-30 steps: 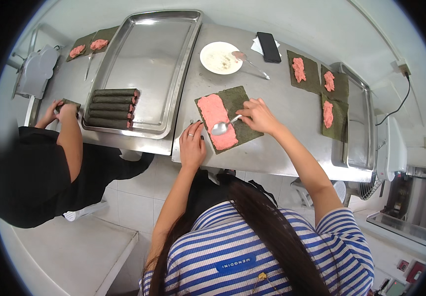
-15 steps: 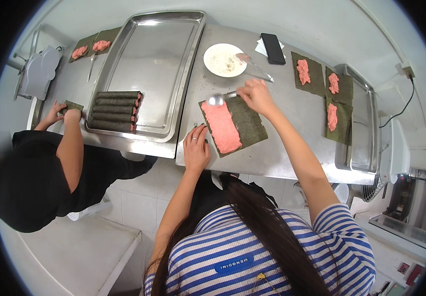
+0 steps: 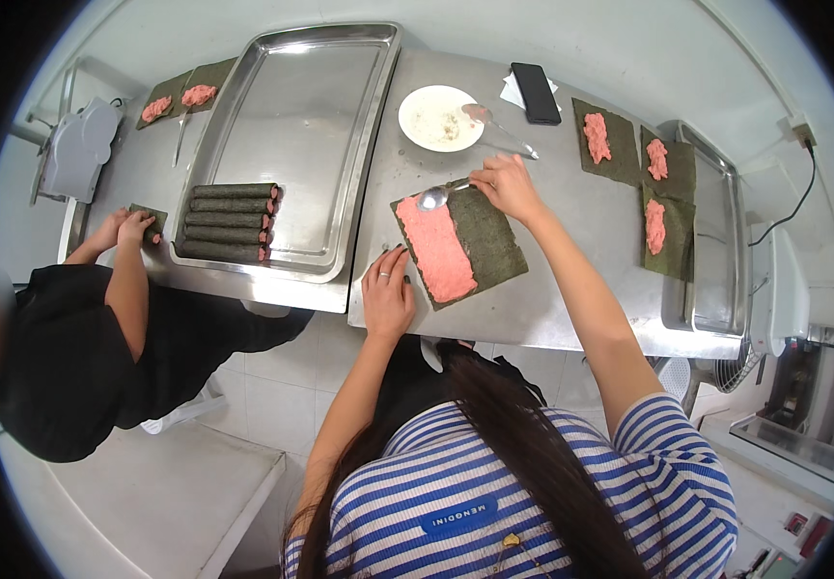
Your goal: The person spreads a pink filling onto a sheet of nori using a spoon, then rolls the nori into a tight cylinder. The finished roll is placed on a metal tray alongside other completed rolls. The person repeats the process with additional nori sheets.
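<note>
A dark green seaweed sheet lies on the steel table, its left half coated in pink paste. My right hand grips a metal spoon over the top of that paste. My left hand rests with fingers apart at the sheet's left edge, holding nothing. Just above sits a white bowl of pale, creamy contents, with a second spoon leaning across its rim.
Left, a large steel tray bears several seaweed rolls; a co-worker in black handles another roll. A phone lies at the back. Paste-topped sheets sit right and back left, beside another tray and a white appliance.
Since a second ago my right hand has moved the spoon up from the middle of the paste to its top end. My left hand stays at the sheet's edge.
</note>
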Demonstrator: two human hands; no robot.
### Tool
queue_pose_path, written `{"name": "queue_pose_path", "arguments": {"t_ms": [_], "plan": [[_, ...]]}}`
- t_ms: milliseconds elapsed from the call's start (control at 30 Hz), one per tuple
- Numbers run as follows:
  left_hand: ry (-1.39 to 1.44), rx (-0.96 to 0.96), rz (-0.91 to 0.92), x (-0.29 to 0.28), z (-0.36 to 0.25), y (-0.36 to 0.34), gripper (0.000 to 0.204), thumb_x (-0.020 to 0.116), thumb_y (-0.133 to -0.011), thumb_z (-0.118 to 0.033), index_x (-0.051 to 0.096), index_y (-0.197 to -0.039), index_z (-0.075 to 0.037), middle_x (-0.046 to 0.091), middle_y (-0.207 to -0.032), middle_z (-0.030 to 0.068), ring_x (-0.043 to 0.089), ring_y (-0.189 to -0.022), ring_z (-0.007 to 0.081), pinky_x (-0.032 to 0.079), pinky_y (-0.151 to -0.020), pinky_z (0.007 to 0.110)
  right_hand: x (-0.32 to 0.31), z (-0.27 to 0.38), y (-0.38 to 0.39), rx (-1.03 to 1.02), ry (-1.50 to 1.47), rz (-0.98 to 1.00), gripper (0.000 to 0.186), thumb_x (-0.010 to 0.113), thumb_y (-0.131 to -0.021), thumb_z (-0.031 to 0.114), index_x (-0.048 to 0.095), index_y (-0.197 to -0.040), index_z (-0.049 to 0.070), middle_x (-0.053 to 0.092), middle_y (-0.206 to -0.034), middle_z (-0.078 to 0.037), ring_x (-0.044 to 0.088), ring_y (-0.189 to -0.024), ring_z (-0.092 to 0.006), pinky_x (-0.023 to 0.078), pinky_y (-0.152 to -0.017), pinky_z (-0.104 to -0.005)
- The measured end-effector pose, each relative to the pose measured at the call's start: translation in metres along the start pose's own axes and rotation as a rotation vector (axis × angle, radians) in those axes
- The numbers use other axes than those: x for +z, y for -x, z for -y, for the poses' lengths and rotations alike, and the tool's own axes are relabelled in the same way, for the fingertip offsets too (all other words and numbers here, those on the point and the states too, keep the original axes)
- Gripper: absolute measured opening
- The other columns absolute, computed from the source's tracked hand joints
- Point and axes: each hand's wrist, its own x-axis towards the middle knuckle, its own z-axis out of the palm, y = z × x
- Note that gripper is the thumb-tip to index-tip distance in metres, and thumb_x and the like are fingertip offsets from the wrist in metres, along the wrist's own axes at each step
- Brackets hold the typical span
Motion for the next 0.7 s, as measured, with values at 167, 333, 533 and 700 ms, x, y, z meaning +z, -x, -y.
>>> {"name": "queue_pose_path", "arguments": {"t_ms": [167,333,533,700], "plan": [[-0.022,0.002,-0.011,0.001,0.0,0.001,0.051,0.053,-0.076,-0.004,0.053,-0.127,-0.008,0.051,-0.134,0.0048,0.043,-0.127,0.0268,0.032,-0.106,0.042,-0.005,0.003,-0.011,0.055,0.075,-0.028,0.014,0.065,-0.082,0.021,0.073,-0.09,0.013,0.059,-0.08,-0.004,0.055,-0.087,-0.0221,0.037,-0.079,-0.039],[-0.028,0.011,-0.019,0.001,0.0,0.001,0.051,0.054,-0.076,-0.004,0.053,-0.127,-0.007,0.051,-0.133,0.0053,0.043,-0.126,0.0271,0.032,-0.106,0.042,-0.008,0.011,0.01,0.087,0.152,0.012,0.015,0.061,-0.085,0.022,0.073,-0.09,0.013,0.059,-0.081,-0.006,0.056,-0.088,-0.0239,0.038,-0.078,-0.0395],[-0.033,0.018,-0.013,0.001,0.001,0.001,0.05,0.054,-0.077,-0.005,0.053,-0.127,-0.008,0.051,-0.133,0.0052,0.043,-0.126,0.027,0.032,-0.106,0.041,-0.011,0.044,0.065,0.139,0.057,0.133,0.016,0.059,-0.087,0.021,0.072,-0.087,0.011,0.06,-0.081,-0.007,0.056,-0.087,-0.0244,0.039,-0.078,-0.0387],[-0.042,0.018,-0.018,0.002,0.001,0.002,0.049,0.052,-0.078,-0.004,0.054,-0.127,-0.008,0.051,-0.133,0.0046,0.043,-0.126,0.0262,0.032,-0.106,0.04,-0.02,0.074,0.125,0.107,-0.087,0.217,0.014,0.06,-0.086,0.019,0.072,-0.088,0.011,0.06,-0.078,-0.007,0.056,-0.085,-0.0246,0.038,-0.078,-0.0385]]}}
